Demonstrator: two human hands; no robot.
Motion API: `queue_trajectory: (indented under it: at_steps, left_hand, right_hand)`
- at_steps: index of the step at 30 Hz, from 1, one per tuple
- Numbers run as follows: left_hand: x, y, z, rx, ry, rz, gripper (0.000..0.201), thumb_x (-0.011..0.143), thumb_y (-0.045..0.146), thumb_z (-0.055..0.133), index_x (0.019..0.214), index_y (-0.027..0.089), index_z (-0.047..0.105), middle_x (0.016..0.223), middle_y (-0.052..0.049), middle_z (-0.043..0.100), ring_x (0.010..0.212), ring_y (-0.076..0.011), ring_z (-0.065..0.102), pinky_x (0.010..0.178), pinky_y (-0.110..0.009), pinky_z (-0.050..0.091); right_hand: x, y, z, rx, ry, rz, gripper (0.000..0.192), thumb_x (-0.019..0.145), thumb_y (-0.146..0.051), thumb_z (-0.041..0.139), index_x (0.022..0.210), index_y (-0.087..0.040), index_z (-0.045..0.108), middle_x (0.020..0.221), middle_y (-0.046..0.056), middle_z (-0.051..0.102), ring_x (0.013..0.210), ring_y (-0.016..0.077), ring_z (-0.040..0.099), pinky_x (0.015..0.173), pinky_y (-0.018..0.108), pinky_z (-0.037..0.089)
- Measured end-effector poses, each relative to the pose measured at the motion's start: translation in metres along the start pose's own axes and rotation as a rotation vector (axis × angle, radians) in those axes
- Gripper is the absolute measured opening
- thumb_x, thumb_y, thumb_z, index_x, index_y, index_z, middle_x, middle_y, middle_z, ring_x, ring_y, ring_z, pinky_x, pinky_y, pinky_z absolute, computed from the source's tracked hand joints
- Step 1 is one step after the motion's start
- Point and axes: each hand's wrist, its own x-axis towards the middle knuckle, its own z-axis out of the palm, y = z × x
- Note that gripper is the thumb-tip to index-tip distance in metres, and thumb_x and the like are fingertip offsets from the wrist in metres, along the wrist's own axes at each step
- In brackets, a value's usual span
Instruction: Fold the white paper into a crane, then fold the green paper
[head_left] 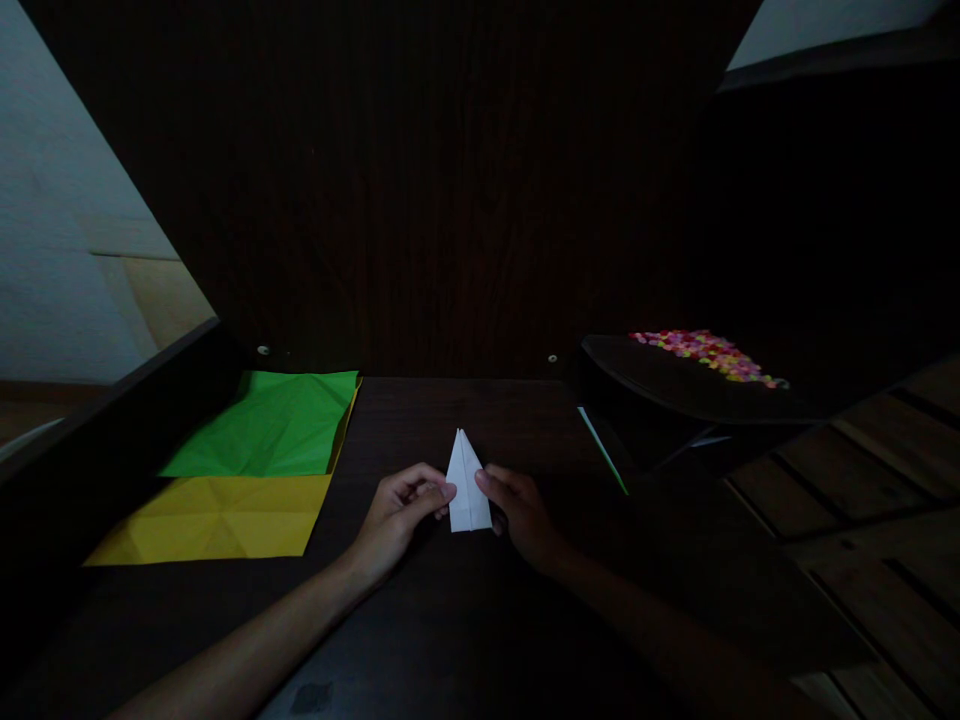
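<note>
A small white folded paper (466,495) is held between my two hands, above the dark tabletop (420,620). It narrows to a point at the far end and has a seam down its middle. My left hand (401,508) pinches its left edge, thumb on top. On the opposite edge, my right hand (521,505) grips it with the thumb on the upper face and the fingers curled beneath. The fingertips under the paper are partly hidden.
To the left lie a creased green sheet (270,425) and a yellow sheet (217,520) partly under it. A thin green-and-white strip (602,450) rests to the right. Beyond it, many small colourful pieces (709,355) sit on a dark curved surface. A tall wooden panel (450,200) rises behind.
</note>
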Motion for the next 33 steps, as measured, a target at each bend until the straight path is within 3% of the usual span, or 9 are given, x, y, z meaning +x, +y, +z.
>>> queue_trajectory:
  at_steps: [7,14,19,23,28,33]
  left_hand:
    - [0.000,0.001,0.001,-0.078,-0.002,-0.003,0.016,0.074,0.027,0.074,0.068,0.015,0.067,0.061,0.001,0.059,0.062,-0.0124,0.052,0.063,-0.025,0.040]
    - [-0.001,0.003,0.001,0.099,0.013,0.044,0.023,0.078,0.038,0.073,0.075,0.015,0.067,0.061,0.003,0.059,0.060,-0.0113,0.052,0.059,-0.023,0.039]
    - [0.000,0.001,0.006,0.084,-0.089,0.012,0.027,0.078,0.040,0.074,0.087,0.015,0.067,0.071,0.000,0.065,0.065,-0.0128,0.058,0.061,-0.024,0.046]
    - [0.001,-0.003,0.006,0.046,-0.167,0.004,0.029,0.078,0.038,0.075,0.088,0.014,0.064,0.068,-0.002,0.068,0.061,-0.0137,0.063,0.059,-0.024,0.050]
    - [0.002,-0.005,0.003,0.058,-0.114,0.051,0.028,0.078,0.037,0.076,0.089,0.014,0.064,0.065,-0.001,0.068,0.058,-0.0119,0.062,0.057,-0.022,0.050]
    - [0.002,-0.008,0.002,0.065,-0.085,0.062,0.029,0.077,0.038,0.076,0.088,0.014,0.065,0.063,0.000,0.066,0.055,-0.0110,0.060,0.053,-0.021,0.048]
  right_hand:
    - [0.001,-0.001,0.002,0.060,-0.029,0.046,0.046,0.082,-0.060,0.058,0.065,-0.017,0.054,0.053,-0.004,0.045,0.042,0.0072,0.041,0.035,0.018,0.030]
    - [0.002,-0.002,0.000,-0.053,0.007,-0.021,0.050,0.085,-0.062,0.053,0.061,-0.018,0.047,0.050,-0.005,0.043,0.041,0.0066,0.041,0.037,0.018,0.030]
    - [0.003,0.000,-0.001,-0.114,0.022,-0.052,0.048,0.088,-0.060,0.049,0.063,-0.019,0.046,0.050,-0.006,0.043,0.040,0.0066,0.041,0.037,0.018,0.029]
    - [0.004,0.001,-0.001,-0.159,0.028,-0.072,0.041,0.089,-0.054,0.049,0.068,-0.019,0.048,0.050,-0.006,0.044,0.040,0.0064,0.039,0.037,0.017,0.028]
    - [0.006,0.003,0.000,-0.140,-0.014,-0.101,0.022,0.085,-0.041,0.059,0.083,-0.019,0.054,0.062,-0.004,0.058,0.045,0.0071,0.044,0.040,0.017,0.031]
    - [0.004,0.002,0.002,-0.173,-0.008,-0.116,0.017,0.085,-0.035,0.060,0.090,-0.019,0.054,0.065,-0.003,0.061,0.047,0.0083,0.049,0.041,0.018,0.033]
